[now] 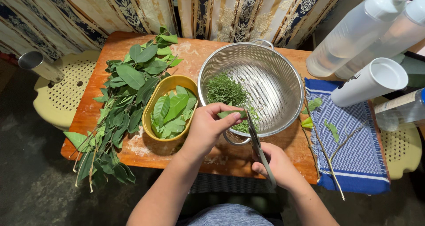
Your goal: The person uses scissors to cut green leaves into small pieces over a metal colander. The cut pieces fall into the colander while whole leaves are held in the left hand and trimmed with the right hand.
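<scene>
While holding a rolled bundle of leaves (231,114) over the colander's near rim, snipping it into thin shreds with the scissors (259,148). Left hand (208,128) curling closed, pinching the roll between thumb and fingertips. Right hand (276,166) clenching round the scissor handles, blades standing nearly together just beside the roll's end. Judging by the short stub remaining, nearing the end of this roll; next calling for 1 more close cut, keeping the fingertips clear of the blades. Beyond the left hand, shredded greens (228,93) piling inside the steel colander (283,97). Left of that hand, a yellow bowl (152,103) carrying whole leaves, then leafy branches (124,97) lying across the wooden table (221,159). Right of the right hand, bare stems (330,157) resting on a blue cloth (358,159).
</scene>
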